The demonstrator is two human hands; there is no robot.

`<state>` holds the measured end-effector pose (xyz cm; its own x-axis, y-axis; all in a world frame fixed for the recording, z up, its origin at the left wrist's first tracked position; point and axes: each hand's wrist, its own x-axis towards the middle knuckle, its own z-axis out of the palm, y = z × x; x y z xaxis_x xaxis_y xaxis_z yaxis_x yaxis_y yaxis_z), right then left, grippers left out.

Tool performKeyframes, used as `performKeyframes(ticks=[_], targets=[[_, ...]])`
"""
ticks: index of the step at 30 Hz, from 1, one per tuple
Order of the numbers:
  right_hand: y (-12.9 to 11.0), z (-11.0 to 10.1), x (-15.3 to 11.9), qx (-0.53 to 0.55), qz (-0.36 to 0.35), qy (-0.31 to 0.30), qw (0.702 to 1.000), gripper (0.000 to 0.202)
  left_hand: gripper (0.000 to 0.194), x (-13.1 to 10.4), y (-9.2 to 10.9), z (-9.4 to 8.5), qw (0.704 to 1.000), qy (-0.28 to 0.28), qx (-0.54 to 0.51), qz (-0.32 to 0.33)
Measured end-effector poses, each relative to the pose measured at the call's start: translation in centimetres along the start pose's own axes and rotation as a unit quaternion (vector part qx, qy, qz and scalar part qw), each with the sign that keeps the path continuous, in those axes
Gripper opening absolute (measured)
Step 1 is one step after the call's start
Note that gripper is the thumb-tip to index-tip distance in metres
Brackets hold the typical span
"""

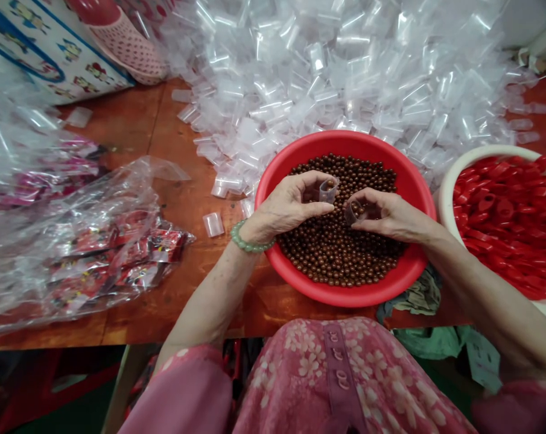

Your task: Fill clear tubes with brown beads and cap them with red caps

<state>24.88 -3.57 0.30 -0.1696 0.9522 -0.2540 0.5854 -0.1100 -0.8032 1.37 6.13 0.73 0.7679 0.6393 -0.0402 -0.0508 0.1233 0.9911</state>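
Observation:
Both my hands are over a red basin (pixel 276 265) filled with small, round, shiny brown balls (pixel 340 259). My left hand (pixel 295 202), with a green bead bracelet (pixel 248 238) at the wrist, pinches a small clear plastic cup (pixel 327 191); a brown ball shows at its mouth. Facing it, my right hand (pixel 385 214) holds another clear plastic cup (pixel 354 211), tilted, with some brown balls in it. The two cups are close together but apart. My right fingers partly hide the second cup.
A big heap of clear plastic cups (pixel 327 72) covers the back of the table. At right stands a white basin (pixel 447 187) of red plastic pieces (pixel 503 223). Clear bags with red packets (pixel 132 241) lie at left. Behind them are a patterned bag (pixel 69 48) and a pink holder (pixel 128 51).

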Motion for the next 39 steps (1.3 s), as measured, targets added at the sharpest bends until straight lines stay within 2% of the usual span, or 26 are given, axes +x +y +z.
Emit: performKeyframes(ticks=[2, 6, 12, 15, 18, 23, 26, 33, 39], targets=[[0.0, 0.0, -0.1, -0.028, 0.009, -0.005, 1.000, 0.041, 0.047, 0.0, 0.0, 0.0, 1.000, 0.000, 0.002, 0.001], [0.0, 0.0, -0.2, -0.009, 0.023, 0.001, 1.000, 0.041, 0.046, 0.1, 0.0, -0.1, 1.000, 0.001, 0.003, 0.003], [0.2, 0.2, -0.1, 0.096, 0.034, 0.012, 0.995, 0.048, 0.048, 0.3, -0.3, -0.3, 1.000, -0.005, 0.020, 0.010], [0.5, 0.2, 0.0, 0.048, 0.036, 0.019, 0.998, 0.044, 0.048, 0.3, -0.4, -0.4, 0.999, -0.020, 0.031, 0.017], [0.7, 0.1, 0.0, 0.055, 0.030, 0.024, 0.998, 0.045, 0.047, 0.3, -0.4, -0.5, 0.999, -0.029, 0.038, 0.021], [0.7, 0.0, 0.1, -0.079, 0.034, 0.024, 0.996, 0.040, 0.045, 0.2, -0.2, -0.5, 0.999, -0.025, 0.032, 0.017], [0.7, -0.2, 0.1, -0.112, 0.047, 0.044, 0.992, 0.036, 0.045, 0.2, -0.2, -0.5, 0.999, -0.021, 0.046, 0.017], [1.1, -1.1, 0.3, -0.098, 0.087, 0.014, 0.991, 0.038, 0.043, 0.2, -0.4, -0.7, 0.997, -0.028, 0.072, 0.019], [1.0, -1.3, 0.6, -0.240, 0.077, 0.006, 0.968, 0.026, 0.042, 0.4, -0.7, -0.8, 0.996, -0.048, 0.067, 0.024]])
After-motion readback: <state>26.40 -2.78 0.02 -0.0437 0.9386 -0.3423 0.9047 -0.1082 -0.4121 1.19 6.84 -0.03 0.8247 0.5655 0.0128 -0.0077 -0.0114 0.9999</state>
